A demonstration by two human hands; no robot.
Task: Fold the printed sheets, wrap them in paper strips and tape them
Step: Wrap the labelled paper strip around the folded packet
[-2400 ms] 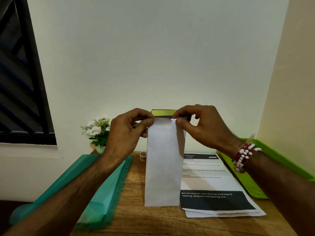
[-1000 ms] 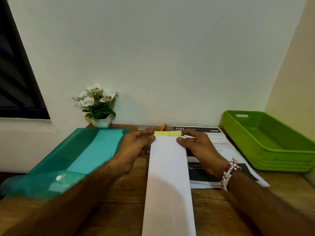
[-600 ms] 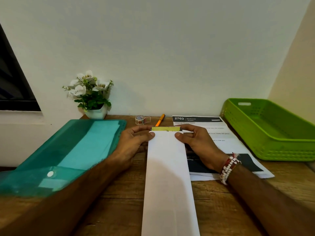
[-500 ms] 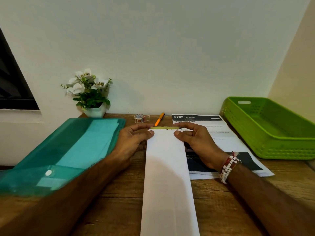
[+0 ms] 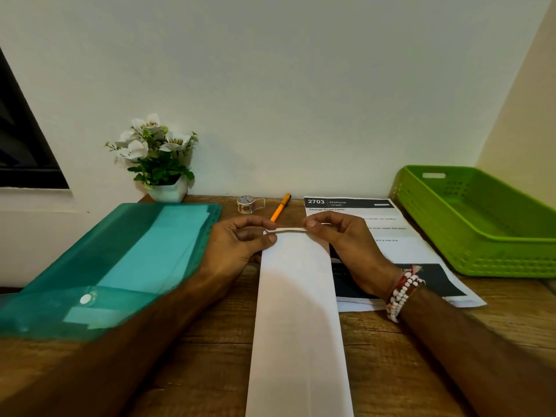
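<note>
Left hand (image 5: 240, 243) pinched the far left corner of the folded sheet (image 5: 298, 311) between thumb and forefinger, the other fingers curled beneath. Right hand (image 5: 346, 245) pinched the far right corner the same way; a bead bracelet (image 5: 401, 293) sat on that wrist. The far edge of the folded sheet was held slightly raised between the two hands and seen almost edge-on. I could not tell if it was being turned over. The rest of the folded sheet lay flat as a long white band on the wooden worktop (image 5: 210, 356), its near end running out of the bottom of the view.

Just right of the folded sheet, partly under the right hand: a stack of printed sheets (image 5: 406, 251), headed "2703 BEDROOM". Farther right: a green plastic basket (image 5: 496, 260). Beyond the sheet's far end: an orange pen (image 5: 279, 208), with a small tape roll (image 5: 246, 204) a little left of that end. Left of the folded sheet: a teal translucent folder (image 5: 120, 260) with a snap button and papers inside. Beyond the far end and well left, against the wall: a potted plant (image 5: 156, 158) with white flowers.
</note>
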